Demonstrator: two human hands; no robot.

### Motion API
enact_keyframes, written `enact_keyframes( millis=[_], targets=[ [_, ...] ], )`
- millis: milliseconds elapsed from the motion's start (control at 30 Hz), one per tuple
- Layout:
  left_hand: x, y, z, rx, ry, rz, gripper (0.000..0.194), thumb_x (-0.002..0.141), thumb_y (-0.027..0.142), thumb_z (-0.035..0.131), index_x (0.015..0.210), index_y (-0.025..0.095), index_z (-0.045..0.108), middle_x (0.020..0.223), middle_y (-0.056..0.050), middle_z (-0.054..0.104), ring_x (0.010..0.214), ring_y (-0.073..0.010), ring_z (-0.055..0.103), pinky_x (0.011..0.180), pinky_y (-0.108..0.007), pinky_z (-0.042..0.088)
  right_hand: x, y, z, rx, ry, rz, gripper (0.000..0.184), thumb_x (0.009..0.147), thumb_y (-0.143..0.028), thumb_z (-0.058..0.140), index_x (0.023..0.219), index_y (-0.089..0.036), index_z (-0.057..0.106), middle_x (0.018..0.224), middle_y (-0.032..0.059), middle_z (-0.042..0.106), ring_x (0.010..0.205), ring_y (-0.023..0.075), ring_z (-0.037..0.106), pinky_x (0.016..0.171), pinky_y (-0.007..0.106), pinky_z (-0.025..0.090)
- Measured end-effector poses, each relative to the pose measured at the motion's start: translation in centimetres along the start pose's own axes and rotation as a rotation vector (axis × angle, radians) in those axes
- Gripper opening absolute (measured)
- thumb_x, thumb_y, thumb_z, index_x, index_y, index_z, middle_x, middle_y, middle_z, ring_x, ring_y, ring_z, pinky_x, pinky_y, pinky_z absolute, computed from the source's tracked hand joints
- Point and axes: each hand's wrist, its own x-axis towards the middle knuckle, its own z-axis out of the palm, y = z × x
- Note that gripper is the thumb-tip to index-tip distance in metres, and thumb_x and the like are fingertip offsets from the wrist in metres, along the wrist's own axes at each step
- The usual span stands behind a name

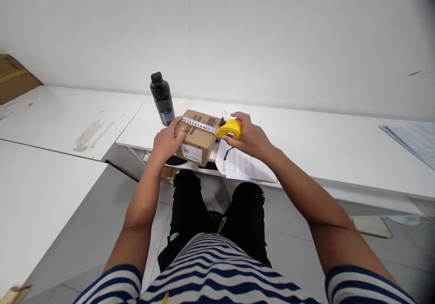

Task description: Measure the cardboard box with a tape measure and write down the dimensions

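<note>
I have my right grip [253, 138] closed around the tape measure [232, 129] at the right side of the box [195, 137], its blade [200, 125] running leftward across the top toward my left grip [166, 142], clasping the left edge.

Two bare arms in short blue-and-white striped sleeves reach forward, both elbows bent outward. The bare left hand [170, 141] angles in from the left, thumb and fingers pinched with a narrow gap between them. The bare right hand [250, 135] comes from the right, its curled fingers and thumb gripping, the knuckles on the far side.
</note>
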Motion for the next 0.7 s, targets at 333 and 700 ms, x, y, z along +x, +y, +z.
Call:
enact_keyframes(
  millis=[333,700],
  targets=[
    [-0.1,0.9,-0.1,-0.014,-0.023,0.008,0.058,0.097,0.043,0.033,0.154,0.034,0.034,0.136,-0.006,0.064,0.115,-0.0328,0.064,0.091,-0.043,0.049,3.9,-3.1,1.1,0.040,-0.011,-0.098,0.076,0.083,-0.060,0.057,0.144,-0.022,0.033,0.109,0.0102,0.068,0.074,0.0255,0.066,0.063,0.037,0.050],
    [-2.9,1.6,2.1,-0.234,0.494,0.022,0.068,0.095,0.051,0.045,0.153,0.021,0.028,0.148,-0.017,0.049,0.136,-0.0293,0.048,0.108,-0.045,0.042,6.6,-6.8,3.2,0.203,0.047,-0.217,0.072,0.090,-0.055,0.052,0.152,-0.025,0.030,0.149,0.0130,0.049,0.113,0.0327,0.063,0.089,0.046,0.052]
  ],
)
